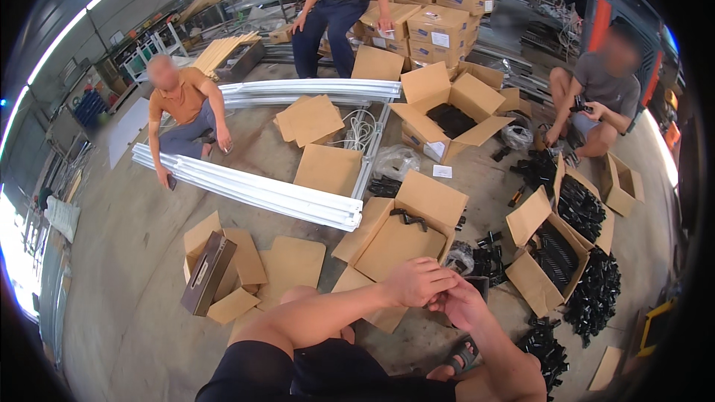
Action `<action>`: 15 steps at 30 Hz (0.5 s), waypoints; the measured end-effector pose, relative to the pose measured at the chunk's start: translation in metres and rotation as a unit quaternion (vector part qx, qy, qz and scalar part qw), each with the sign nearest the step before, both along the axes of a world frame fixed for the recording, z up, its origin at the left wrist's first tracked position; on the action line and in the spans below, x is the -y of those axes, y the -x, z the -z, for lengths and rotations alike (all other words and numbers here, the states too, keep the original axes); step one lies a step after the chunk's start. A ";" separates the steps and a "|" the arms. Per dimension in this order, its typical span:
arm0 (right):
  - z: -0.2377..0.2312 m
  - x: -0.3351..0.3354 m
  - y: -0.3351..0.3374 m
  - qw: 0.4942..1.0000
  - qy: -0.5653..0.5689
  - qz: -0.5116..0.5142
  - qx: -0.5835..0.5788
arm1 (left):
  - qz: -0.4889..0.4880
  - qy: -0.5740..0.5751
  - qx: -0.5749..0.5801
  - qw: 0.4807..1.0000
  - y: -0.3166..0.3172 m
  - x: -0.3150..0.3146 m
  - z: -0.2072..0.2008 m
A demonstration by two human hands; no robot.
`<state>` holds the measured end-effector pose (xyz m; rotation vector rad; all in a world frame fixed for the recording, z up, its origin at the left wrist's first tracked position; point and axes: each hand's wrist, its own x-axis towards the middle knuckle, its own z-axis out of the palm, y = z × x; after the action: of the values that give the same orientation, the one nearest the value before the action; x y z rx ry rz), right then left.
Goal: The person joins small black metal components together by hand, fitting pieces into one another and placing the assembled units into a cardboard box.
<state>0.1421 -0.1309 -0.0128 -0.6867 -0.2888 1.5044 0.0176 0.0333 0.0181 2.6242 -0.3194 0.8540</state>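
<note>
My left hand and my right hand meet above the near edge of an open cardboard box. The fingers of both are closed and pressed together; whatever lies between them is hidden. Inside that box, against its far wall, lie a few black pieces, with bare cardboard below them. Just right of my hands is a pile of small black parts beside a clear plastic bag. A dark container edge shows partly behind my right hand.
Open boxes of black parts and loose heaps lie at the right. White metal profiles cross the floor ahead. A brown case leans in a box at left. Co-workers sit at left, right and far middle.
</note>
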 end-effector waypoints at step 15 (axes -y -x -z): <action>0.002 0.003 0.017 0.995 0.030 -0.053 0.081 | -0.001 0.294 -0.099 0.951 0.026 0.007 0.022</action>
<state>0.1250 -0.1343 -0.0143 -0.8539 -0.4101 1.5655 -0.0083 0.0264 -0.0040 2.1210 0.0005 0.5650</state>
